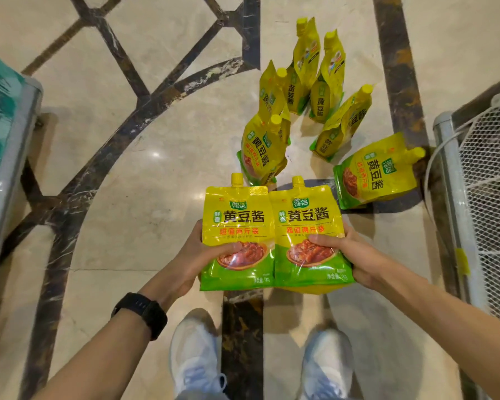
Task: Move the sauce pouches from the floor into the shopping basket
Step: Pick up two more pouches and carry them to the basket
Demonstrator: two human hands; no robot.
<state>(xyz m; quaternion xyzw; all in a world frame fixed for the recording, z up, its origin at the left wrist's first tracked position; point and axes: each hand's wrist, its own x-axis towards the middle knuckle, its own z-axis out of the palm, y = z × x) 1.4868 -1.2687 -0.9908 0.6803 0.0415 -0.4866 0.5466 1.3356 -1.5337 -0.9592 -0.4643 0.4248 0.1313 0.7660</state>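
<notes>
Head view, left grip: our left hand [189, 264] is closed around the lower edge of a yellow-and-green spouted plastic sauce pouch [237, 226], thumb on its front.
Right grip: our right hand [355, 255] clasps a second matching pouch [308, 226], edges touching the first.
Floor: six more yellow pouches [326, 116] stand or lean on the beige marble floor [145, 174].
Basket: white wire-mesh basket [485, 203] at right; we cannot tell its contents.

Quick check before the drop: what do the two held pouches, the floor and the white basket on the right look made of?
Left pouch and right pouch: glossy plastic film, going by glare and creases, with hard-looking yellow caps. Floor: polished stone, probably marble; veined and mirror-like. Basket: white wire mesh, likely coated metal.
</notes>
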